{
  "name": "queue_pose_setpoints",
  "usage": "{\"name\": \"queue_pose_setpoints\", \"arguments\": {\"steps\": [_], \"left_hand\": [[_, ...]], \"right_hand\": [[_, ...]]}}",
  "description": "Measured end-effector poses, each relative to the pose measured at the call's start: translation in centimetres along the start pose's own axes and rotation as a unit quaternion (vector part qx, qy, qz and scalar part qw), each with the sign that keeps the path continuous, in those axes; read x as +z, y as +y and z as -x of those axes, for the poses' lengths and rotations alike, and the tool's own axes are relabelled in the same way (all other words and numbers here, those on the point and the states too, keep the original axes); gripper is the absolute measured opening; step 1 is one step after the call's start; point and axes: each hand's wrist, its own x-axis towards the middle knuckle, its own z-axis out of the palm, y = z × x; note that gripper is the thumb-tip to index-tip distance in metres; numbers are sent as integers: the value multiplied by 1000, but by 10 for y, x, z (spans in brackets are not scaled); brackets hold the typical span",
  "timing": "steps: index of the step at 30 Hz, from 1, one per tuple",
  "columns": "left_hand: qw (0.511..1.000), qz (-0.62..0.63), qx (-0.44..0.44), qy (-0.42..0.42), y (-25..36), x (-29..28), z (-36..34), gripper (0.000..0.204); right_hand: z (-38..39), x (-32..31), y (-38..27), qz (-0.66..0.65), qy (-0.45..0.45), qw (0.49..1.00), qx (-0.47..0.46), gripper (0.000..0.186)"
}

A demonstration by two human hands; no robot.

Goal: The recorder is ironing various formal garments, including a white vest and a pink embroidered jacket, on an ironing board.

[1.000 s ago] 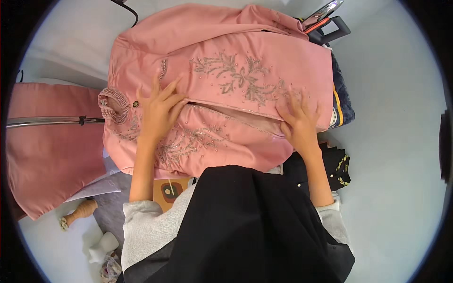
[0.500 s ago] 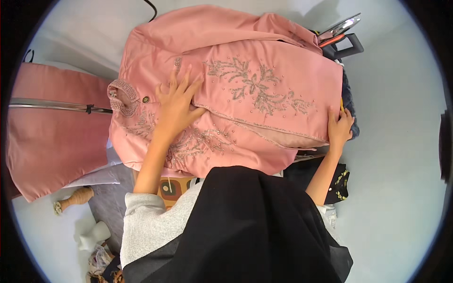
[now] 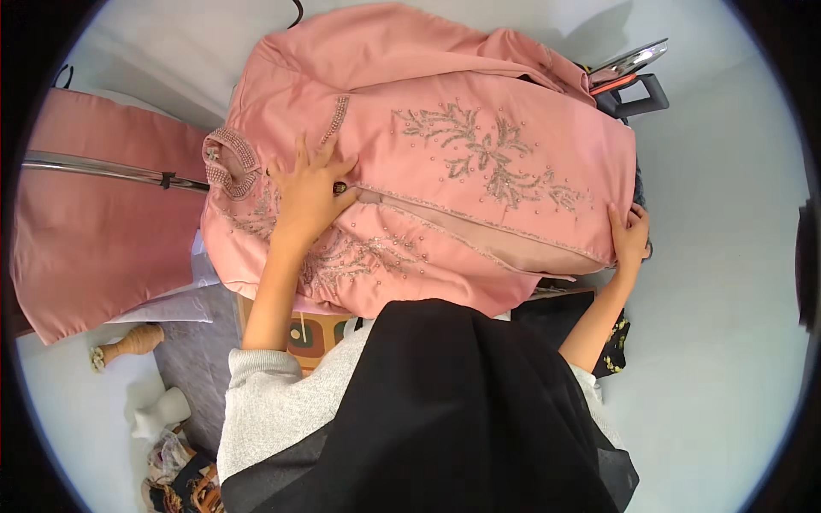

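A pink satin jacket (image 3: 547, 128) with beaded silver leaf embroidery lies spread out before me, its beaded collar (image 3: 233, 162) at the left and its hem at the right. My left hand (image 3: 310, 195) rests on the chest with fingers spread, beside a dark round button (image 3: 339, 187). Below that button the front edges part, showing paler lining (image 3: 496, 244). At the hem's right corner, my right hand (image 3: 630, 238) has its thumb on the cloth and its fingers bent over the edge, gripping it. Its fingertips are partly hidden.
Another pink satin piece (image 3: 103, 231) hangs at the left, crossed by a metal rail (image 3: 94, 165). A black-handled object (image 3: 641, 96) stands behind the hem. Black cloth (image 3: 556, 321) lies below it. A wrapped tan form (image 3: 132, 344) and a white form (image 3: 162, 412) sit lower left.
The jacket has shifted slightly right, and my right hand has moved right with the hem. The gap between the front edges is wider. My left hand's fingers have slid toward the collar.
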Motion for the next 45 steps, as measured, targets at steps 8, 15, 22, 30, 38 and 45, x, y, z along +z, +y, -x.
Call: {"name": "queue_pose_setpoints", "arguments": {"steps": [8, 15, 22, 30, 38, 45], "left_hand": [[988, -31, 84, 127, 14, -5, -4, 24], [990, 94, 94, -48, 8, -10, 0, 34], [989, 108, 92, -40, 23, -20, 4, 40], [966, 174, 185, -55, 92, 8, 23, 29], [971, 179, 155, -37, 96, 24, 28, 35], [963, 213, 147, -72, 90, 33, 24, 39]], "right_hand": [[16, -13, 2, -76, -25, 995, 59, 53], [10, -14, 5, 3, 19, 999, 41, 42], [-44, -43, -13, -32, -1, 998, -46, 53], [-190, 1, -67, -233, 57, 969, -49, 70], [-210, 43, -98, -379, 253, 889, -44, 25], [-154, -38, -99, -228, 414, 846, -248, 24]]}}
